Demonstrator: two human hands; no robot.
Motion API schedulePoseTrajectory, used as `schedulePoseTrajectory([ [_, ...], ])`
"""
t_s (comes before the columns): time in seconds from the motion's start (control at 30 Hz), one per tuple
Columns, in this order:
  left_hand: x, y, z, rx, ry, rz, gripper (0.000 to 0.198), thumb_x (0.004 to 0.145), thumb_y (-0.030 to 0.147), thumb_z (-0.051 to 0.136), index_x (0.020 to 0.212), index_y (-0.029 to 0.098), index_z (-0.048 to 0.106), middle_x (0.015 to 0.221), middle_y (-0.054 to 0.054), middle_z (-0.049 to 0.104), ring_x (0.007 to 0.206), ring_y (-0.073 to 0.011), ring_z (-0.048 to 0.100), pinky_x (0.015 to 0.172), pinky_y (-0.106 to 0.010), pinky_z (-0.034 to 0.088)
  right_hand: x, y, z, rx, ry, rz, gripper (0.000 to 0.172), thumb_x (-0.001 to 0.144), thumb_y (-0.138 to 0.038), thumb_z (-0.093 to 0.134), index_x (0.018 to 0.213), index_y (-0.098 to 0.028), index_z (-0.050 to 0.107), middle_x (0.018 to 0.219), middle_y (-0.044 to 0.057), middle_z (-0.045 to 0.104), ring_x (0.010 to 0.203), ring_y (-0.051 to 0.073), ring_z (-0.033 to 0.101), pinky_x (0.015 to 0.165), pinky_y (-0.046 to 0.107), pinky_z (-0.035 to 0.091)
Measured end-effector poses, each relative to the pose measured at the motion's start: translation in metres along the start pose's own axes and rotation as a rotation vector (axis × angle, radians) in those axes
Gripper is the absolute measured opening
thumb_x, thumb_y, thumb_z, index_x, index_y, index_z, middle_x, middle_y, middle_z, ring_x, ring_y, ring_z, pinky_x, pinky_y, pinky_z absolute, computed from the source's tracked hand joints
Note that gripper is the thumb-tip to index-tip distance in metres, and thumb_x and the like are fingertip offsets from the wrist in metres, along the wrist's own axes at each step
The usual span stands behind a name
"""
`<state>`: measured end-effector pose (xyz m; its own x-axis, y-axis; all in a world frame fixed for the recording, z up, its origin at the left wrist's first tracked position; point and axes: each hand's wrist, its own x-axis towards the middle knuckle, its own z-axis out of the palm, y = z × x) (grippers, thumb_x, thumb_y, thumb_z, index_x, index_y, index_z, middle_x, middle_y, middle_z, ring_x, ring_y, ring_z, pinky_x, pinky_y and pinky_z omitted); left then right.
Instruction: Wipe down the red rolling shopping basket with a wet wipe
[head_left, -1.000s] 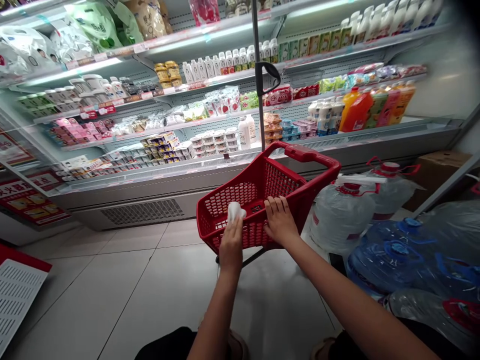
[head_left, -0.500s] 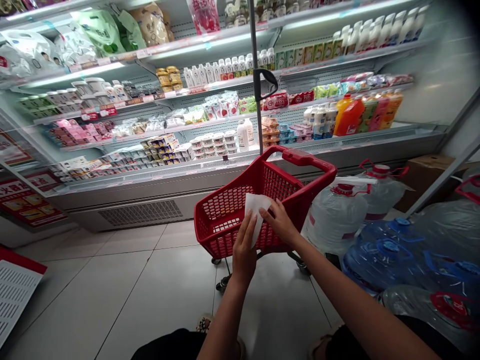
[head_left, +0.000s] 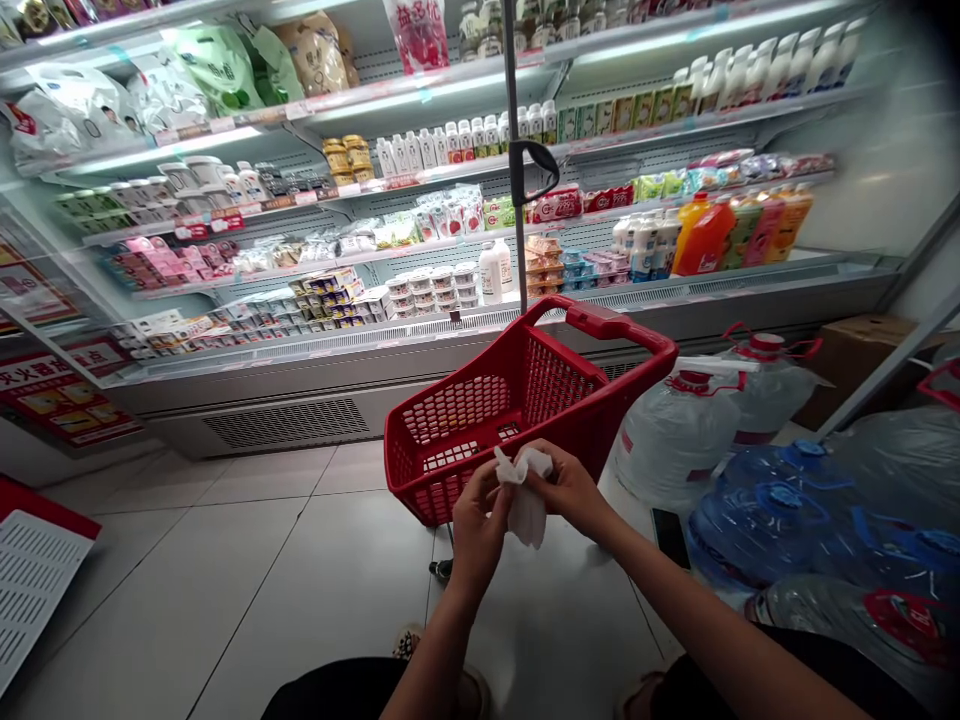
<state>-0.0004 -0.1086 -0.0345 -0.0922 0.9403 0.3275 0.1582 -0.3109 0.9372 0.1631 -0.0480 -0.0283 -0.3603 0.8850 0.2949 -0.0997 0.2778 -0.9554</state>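
Note:
Between my two hands is a white tissue, bunched at the top, its lower part hanging loose. My left hand pinches it between thumb and fingers on the left side. On the right, my right hand grips the tissue's upper edge with thumb and fingers. Both hands are in front of the near side of a red shopping cart, whose basket has a grid wall. The cart's handle rises toward the upper right. Nothing but a few small marks shows on the basket floor.
A lit refrigerated shelf unit with drinks and yogurt runs along the back. Large water jugs crowd the right, with blue jugs nearer. A dark phone-like slab is beside them. A red and white crate stands left on the tiled floor.
The tissue was flat between my hands; now it is crumpled and pinched at its top. Both hands have come down slightly, and the fingers have curled from outstretched.

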Motion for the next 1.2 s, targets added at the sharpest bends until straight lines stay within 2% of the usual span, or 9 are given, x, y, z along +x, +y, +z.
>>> schedulePoseTrajectory([
  [0.13,-0.002,-0.002,-0.009,0.026,0.090,-0.045,0.040,0.098,0.052,0.061,0.118,0.019,0.070,0.116,-0.009,0.076,0.109,-0.0248,0.071,0.089,-0.030,0.055,-0.011,-0.002,-0.003,-0.082,-0.022,0.038,0.035,0.083,-0.053,0.078,0.094,-0.023,0.064,0.085,-0.002,0.062,0.073,0.016,0.055,0.063,0.026,0.045],
  [0.33,-0.005,-0.005,-0.012,-0.085,0.147,-0.118,0.036,0.097,0.053,0.062,0.115,0.022,0.064,0.109,-0.006,0.075,0.099,-0.0214,0.069,0.081,-0.027,0.051,-0.021,-0.021,-0.006,-0.002,-0.205,0.035,0.034,0.083,-0.051,0.080,0.092,-0.023,0.061,0.103,0.002,0.062,0.094,0.020,0.060,0.080,0.030,0.050],
  [0.5,-0.008,0.002,-0.008,-0.185,0.041,-0.147,0.034,0.094,0.052,0.066,0.112,0.023,0.064,0.119,-0.007,0.072,0.110,-0.0245,0.066,0.093,-0.031,0.050,-0.018,-0.029,0.000,0.018,-0.033,0.074,0.044,0.086,-0.051,0.076,0.121,-0.028,0.063,0.117,0.004,0.066,0.104,0.023,0.063,0.090,0.034,0.050],
  [0.57,-0.010,0.008,-0.008,-0.199,-0.047,-0.170,0.037,0.094,0.052,0.066,0.116,0.023,0.064,0.125,-0.008,0.070,0.113,-0.0260,0.066,0.093,-0.032,0.051,-0.016,-0.027,0.001,0.048,-0.059,0.113,0.041,0.086,-0.052,0.076,0.117,-0.027,0.066,0.112,0.004,0.069,0.102,0.024,0.064,0.087,0.034,0.051],
  [0.67,-0.012,0.015,-0.009,-0.229,-0.124,-0.201,0.036,0.094,0.051,0.066,0.116,0.023,0.063,0.131,-0.009,0.067,0.109,-0.0254,0.068,0.087,-0.032,0.054,-0.014,-0.023,0.001,0.072,-0.081,0.190,0.035,0.081,-0.052,0.080,0.096,-0.024,0.066,0.086,0.000,0.066,0.079,0.020,0.061,0.070,0.030,0.048],
  [0.8,-0.010,0.015,-0.009,-0.279,-0.047,-0.102,0.029,0.090,0.045,0.074,0.099,0.022,0.059,0.132,-0.009,0.063,0.112,-0.0235,0.066,0.090,-0.031,0.053,-0.017,-0.019,0.000,0.088,-0.035,0.168,0.039,0.075,-0.050,0.085,0.090,-0.025,0.060,0.080,-0.004,0.060,0.071,0.016,0.055,0.063,0.027,0.042],
  [0.97,-0.008,0.002,-0.016,-0.213,0.049,-0.067,0.031,0.090,0.046,0.074,0.094,0.021,0.056,0.092,-0.002,0.065,0.081,-0.0146,0.062,0.075,-0.025,0.050,-0.019,-0.019,-0.001,0.161,-0.064,0.119,0.034,0.084,-0.049,0.079,0.088,-0.025,0.056,0.116,0.003,0.066,0.102,0.022,0.063,0.083,0.032,0.049],
  [1.03,-0.008,-0.002,-0.020,-0.210,0.067,-0.079,0.033,0.089,0.047,0.075,0.093,0.022,0.055,0.085,0.001,0.062,0.077,-0.0136,0.059,0.072,-0.024,0.049,-0.019,-0.019,-0.001,0.194,-0.093,0.132,0.034,0.085,-0.048,0.078,0.088,-0.025,0.054,0.123,0.004,0.067,0.108,0.023,0.063,0.089,0.035,0.050],
  [1.2,-0.009,-0.002,-0.023,-0.210,0.074,-0.102,0.031,0.090,0.046,0.075,0.102,0.022,0.059,0.093,-0.002,0.066,0.084,-0.0158,0.063,0.074,-0.024,0.050,-0.019,-0.016,-0.003,0.084,-0.040,0.195,0.038,0.082,-0.055,0.078,0.095,-0.026,0.056,0.099,0.001,0.067,0.087,0.021,0.063,0.075,0.032,0.050],
])
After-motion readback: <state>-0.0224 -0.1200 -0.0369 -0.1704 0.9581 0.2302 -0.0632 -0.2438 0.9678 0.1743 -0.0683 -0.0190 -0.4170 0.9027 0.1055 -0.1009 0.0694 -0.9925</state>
